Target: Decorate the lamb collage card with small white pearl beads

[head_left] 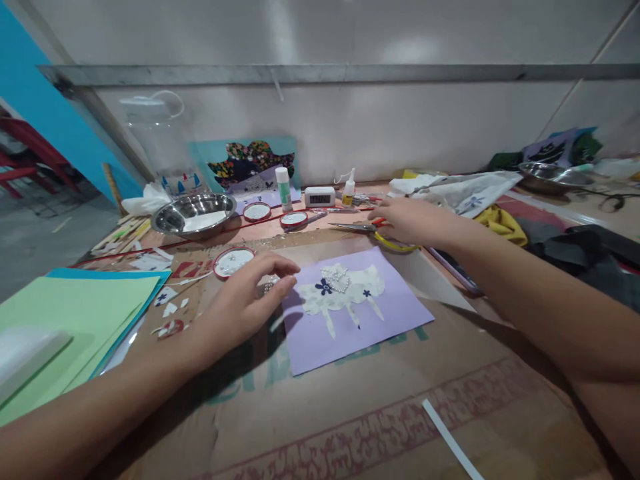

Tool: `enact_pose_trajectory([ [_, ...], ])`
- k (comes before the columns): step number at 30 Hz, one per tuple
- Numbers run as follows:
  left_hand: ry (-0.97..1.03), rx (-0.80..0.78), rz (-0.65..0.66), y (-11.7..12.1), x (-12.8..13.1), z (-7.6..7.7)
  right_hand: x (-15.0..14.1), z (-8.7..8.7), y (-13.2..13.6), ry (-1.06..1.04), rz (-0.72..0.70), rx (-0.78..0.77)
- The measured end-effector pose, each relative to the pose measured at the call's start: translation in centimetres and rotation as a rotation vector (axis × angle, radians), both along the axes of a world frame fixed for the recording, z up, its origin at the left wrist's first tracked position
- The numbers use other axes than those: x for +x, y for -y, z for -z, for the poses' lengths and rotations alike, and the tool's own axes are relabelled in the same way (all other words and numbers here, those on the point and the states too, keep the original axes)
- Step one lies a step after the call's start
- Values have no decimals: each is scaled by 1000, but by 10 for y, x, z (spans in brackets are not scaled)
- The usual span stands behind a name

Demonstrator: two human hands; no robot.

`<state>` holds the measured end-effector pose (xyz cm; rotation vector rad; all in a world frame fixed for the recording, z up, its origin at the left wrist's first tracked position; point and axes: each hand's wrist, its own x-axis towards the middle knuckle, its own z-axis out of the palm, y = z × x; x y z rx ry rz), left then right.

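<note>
My left hand (pixel 257 293), thumb and fingers parted, is at the left edge of the purple card (pixel 320 350) lying on cardboard (pixel 365 407). My right hand (pixel 413 220) reaches the scissors (pixel 357 228); whether it grips, I cannot tell.

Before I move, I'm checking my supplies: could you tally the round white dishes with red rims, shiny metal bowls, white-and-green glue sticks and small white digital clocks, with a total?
Round white dishes with red rims: 3
Shiny metal bowls: 2
White-and-green glue stick: 1
Small white digital clock: 1
Total: 7
</note>
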<state>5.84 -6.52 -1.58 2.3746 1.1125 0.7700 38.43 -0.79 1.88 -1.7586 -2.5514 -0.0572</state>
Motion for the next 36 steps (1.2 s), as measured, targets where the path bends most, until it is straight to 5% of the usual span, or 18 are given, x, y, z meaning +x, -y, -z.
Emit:
enact_pose_trajectory([
  [6,22,-3,7,10,6,10,-85,2,62,-773,-224,-172],
  [11,25,27,-14,6,6,18,-105,28,71,-1050,-190,-357],
  [16,12,73,29,6,9,19,-107,36,69,-1153,-184,-438],
  [22,-17,142,49,5,8,25,-110,36,72,-1137,-214,-490],
  [30,-193,128,75,-4,6,31,-86,29,52,-785,-412,-168],
  [36,-270,138,109,-6,8,31,-50,45,20,-443,-439,45],
])
